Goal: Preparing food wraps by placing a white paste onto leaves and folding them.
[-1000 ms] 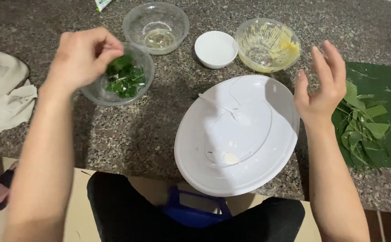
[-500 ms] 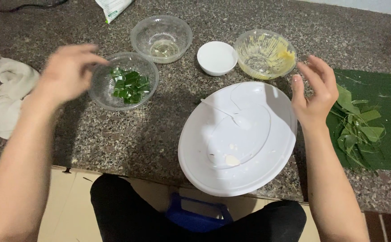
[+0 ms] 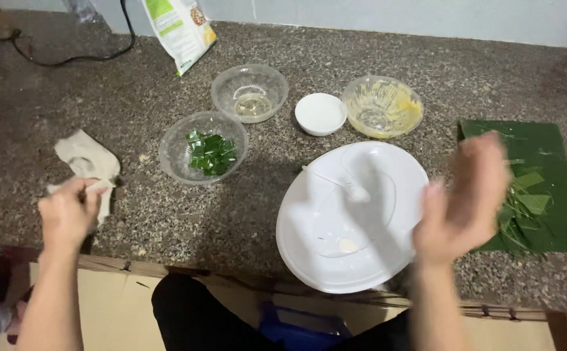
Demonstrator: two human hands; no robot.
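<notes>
Left hand (image 3: 69, 214) grips the beige cloth (image 3: 87, 159); blurred right hand (image 3: 462, 195) spread open, covering leaf scraps (image 3: 524, 201).

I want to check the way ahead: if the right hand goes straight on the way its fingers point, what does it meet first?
Probably the yellow-smeared glass bowl. The right hand is blurred, so direction and height are uncertain.

2 bare forearms, no sleeves, left hand (image 3: 67, 214) and right hand (image 3: 462, 195) without rings, dark trousers at the lap
</notes>
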